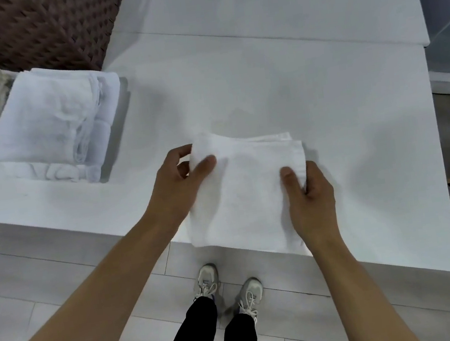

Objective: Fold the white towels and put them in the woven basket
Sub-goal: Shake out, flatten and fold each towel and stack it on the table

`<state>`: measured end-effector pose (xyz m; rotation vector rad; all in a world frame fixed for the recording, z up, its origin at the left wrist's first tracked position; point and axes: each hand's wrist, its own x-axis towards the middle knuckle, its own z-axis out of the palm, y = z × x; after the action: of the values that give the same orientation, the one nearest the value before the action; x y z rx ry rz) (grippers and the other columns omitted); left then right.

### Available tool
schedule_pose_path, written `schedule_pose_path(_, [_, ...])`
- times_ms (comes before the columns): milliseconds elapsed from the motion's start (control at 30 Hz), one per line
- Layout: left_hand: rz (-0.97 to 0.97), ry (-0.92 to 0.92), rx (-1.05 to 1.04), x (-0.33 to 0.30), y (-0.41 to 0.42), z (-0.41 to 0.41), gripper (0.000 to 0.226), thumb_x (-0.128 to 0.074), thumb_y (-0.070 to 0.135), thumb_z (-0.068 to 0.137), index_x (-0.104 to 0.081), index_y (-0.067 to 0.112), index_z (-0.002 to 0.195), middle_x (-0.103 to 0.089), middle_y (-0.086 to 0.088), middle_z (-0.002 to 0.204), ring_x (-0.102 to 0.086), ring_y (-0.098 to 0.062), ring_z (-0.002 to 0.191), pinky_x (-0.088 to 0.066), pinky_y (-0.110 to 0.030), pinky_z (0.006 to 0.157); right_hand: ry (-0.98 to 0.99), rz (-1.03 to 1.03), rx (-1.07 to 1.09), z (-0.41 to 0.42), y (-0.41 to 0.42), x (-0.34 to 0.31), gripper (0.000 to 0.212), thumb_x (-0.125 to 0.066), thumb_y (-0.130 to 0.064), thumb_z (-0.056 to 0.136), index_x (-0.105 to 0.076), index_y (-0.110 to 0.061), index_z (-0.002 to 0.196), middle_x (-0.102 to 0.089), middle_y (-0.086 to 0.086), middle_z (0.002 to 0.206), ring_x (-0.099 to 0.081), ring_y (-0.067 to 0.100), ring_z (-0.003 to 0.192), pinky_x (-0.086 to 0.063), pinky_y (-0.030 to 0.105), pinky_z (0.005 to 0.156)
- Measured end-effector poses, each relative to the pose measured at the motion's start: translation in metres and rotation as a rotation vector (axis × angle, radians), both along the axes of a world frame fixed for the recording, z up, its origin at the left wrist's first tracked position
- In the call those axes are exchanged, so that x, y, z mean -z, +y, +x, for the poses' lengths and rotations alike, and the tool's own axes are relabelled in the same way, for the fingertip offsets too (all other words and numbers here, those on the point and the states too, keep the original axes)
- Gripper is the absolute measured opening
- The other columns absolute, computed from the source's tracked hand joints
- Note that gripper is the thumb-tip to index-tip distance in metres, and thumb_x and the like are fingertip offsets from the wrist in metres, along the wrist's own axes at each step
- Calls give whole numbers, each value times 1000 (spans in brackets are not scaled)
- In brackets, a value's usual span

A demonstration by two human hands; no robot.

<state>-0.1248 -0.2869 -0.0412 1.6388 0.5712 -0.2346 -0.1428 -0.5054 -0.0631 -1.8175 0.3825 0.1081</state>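
Folded towel long axis toward person (near end overhanging table); both hands' fingers pinching side edges.

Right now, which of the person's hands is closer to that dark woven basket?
Left. The left hand grips the folded towel's left edge, on the side toward the woven basket; the right hand grips its right edge, farther away.

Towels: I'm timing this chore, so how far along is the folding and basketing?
Done: a folded stack sits on the table, outside the woven basket. In hand: both hands, left and right, grip a folded white towel. Left: basketing; the basket's inside is hidden.
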Motion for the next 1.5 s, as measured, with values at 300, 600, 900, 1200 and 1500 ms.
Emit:
schedule_pose_path(300, [420,28,96,41,6,-23,45,-71,36,90,-51,32,130,-64,16,102,-64,-2,84,-45,-19,68,59,-163,115,8,7,31,10,-60,-34,101,-58,-24,101,-58,-6,78,-52,-4,64,-40,8,58])
schedule_pose_path(600, [278,251,85,34,-5,-57,47,-71,43,89,-54,20,126,-65,4,113,-63,-13,96,-49,-27,77,456,-256,14,-27,0,12,56,-61,-53,92,-45,-24,137,-54,0,127,-55,21,105,-41,34,85])
schedule_pose_path(900, [14,372,16,-6,-5,-106,30,-71,28,92,-59,18,118,-69,-5,108,-67,-18,92,-54,-27,74,811,124,86,-66,-9,-5,70,-72,-53,88,-57,-2,135,-65,9,114,-64,29,100,-51,38,91])
schedule_pose_path(1200, [68,288,-26,-59,23,-128,35,-70,29,92,-59,16,123,-66,0,106,-65,-15,92,-53,-26,74,653,256,-53,-69,15,-63,18,-78,-36,88,-70,-20,94,-74,4,92,-71,27,86,-54,31,64])
schedule_pose_path(1500, [108,91,-146,-108,120,-99,25,-70,30,93,-61,26,116,-69,1,100,-68,-13,88,-51,-23,68,429,199,-219,-11,115,-115,25,-75,-38,89,-75,-23,110,-78,-3,105,-72,21,99,-58,42,93])
